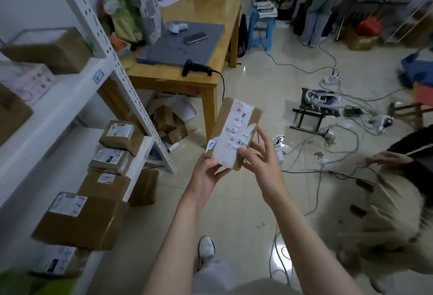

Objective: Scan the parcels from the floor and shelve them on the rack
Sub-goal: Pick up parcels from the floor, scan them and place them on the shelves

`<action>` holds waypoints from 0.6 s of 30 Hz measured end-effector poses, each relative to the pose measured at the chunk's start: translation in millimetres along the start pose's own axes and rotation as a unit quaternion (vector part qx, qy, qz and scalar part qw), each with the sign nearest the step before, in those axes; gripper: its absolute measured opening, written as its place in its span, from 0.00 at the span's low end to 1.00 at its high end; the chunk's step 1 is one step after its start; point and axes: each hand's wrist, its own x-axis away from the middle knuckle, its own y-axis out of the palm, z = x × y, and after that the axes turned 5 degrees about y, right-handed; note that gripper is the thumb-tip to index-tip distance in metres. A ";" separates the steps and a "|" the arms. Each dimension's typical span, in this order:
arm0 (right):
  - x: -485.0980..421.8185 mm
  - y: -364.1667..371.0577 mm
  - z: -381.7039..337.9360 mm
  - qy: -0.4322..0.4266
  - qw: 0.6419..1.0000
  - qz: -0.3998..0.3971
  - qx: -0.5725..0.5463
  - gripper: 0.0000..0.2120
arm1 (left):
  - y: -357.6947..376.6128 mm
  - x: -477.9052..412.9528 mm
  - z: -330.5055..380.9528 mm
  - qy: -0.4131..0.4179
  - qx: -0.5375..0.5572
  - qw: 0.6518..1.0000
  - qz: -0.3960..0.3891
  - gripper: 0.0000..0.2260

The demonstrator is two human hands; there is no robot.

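Note:
A small brown cardboard parcel (236,130) with a white shipping label is held up in mid-air over the floor, label facing me. My left hand (208,173) grips its lower left corner from below. My right hand (262,154) touches the lower right edge, thumb on the label, fingers spread. A black barcode scanner (195,68) lies on the wooden table's (206,11) near edge, its cable hanging down. The white metal rack (77,88) stands at the left with several labelled cardboard parcels (79,219) on its lower shelves.
More boxes (169,122) lie under the table. A grey mat holds a phone (195,37) and a white scanner (178,27). Cables and power strips (331,79) cover the floor at right. Another person crouches at the right edge (393,161). A blue stool (260,27) stands behind the table.

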 end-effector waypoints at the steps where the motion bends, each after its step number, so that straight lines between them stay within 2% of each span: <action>1: -11.9 5.0 -7.7 -0.010 1.000 0.002 -0.002 0.33 | -4.7 -14.1 9.6 0.004 -0.009 1.000 -0.012 0.34; 6: -68.4 30.8 -36.1 -0.082 0.994 0.007 0.067 0.39 | -17.7 -76.2 60.8 0.038 -0.076 0.996 -0.002 0.33; 9: -100.2 54.1 -41.7 -0.119 0.986 0.006 0.112 0.45 | -26.9 -101.9 89.0 0.096 -0.130 0.987 0.007 0.33; 12: -124.6 86.4 -45.8 -0.158 0.975 0.015 0.154 0.46 | -36.6 -117.9 113.0 0.150 -0.146 0.978 0.025 0.33; 14: -137.6 107.3 -45.5 -0.189 0.964 0.027 0.183 0.45 | -42.9 -126.3 123.3 0.169 -0.139 0.974 0.052 0.35; 18: -162.6 135.6 -40.8 -0.224 0.951 0.016 0.212 0.43 | -60.1 -147.0 136.7 0.157 -0.141 0.967 0.146 0.43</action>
